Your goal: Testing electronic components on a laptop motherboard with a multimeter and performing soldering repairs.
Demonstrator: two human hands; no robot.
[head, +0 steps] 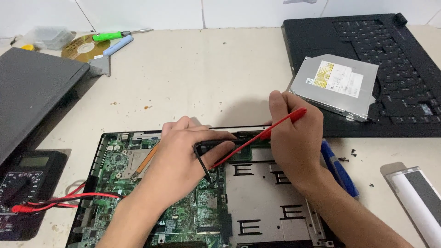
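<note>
While my left hand [183,158] pinches the thin black probe [202,160] upright onto the green laptop circuit board [183,211], my right hand [294,138] grips the slim red probe [262,135], slanted to reach contacts beneath my fingertips.

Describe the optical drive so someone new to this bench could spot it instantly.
Start at the black keyboard panel lying at the table's far right corner. On its left part rests the optical drive, a flat silver metal slab with a pale label. It is the only bright metal box there, just beyond the right hand.
</note>
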